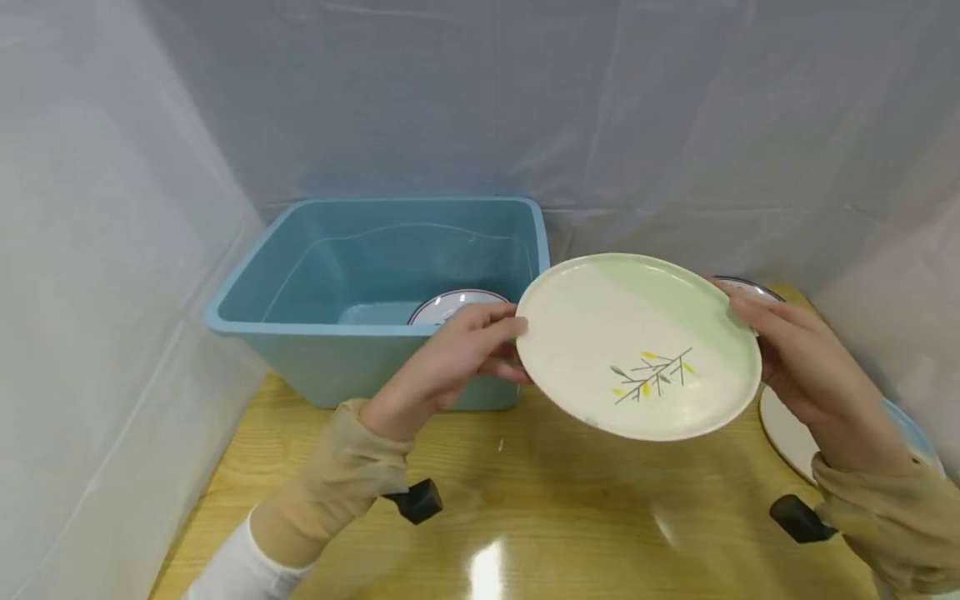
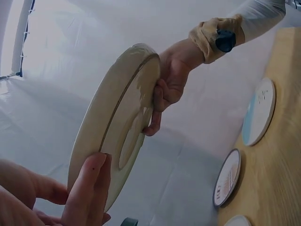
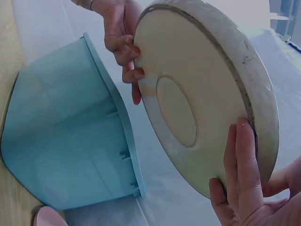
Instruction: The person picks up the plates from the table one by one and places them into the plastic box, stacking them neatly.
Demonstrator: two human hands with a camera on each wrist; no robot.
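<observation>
I hold a round plate, cream and pale green with a small twig motif, in the air with both hands, tilted toward me. My left hand grips its left rim, thumb on top and fingers curled beneath. The right rim is held the same way by my right hand. In the left wrist view the plate's underside shows, with my left fingers on the near rim and my right hand on the far rim. The right wrist view shows the plate's foot ring and my right fingers.
A blue plastic tub stands at the back left of the wooden table, with a red-rimmed plate inside. More plates lie on the table at the right, partly behind my right hand. White sheeting surrounds the table.
</observation>
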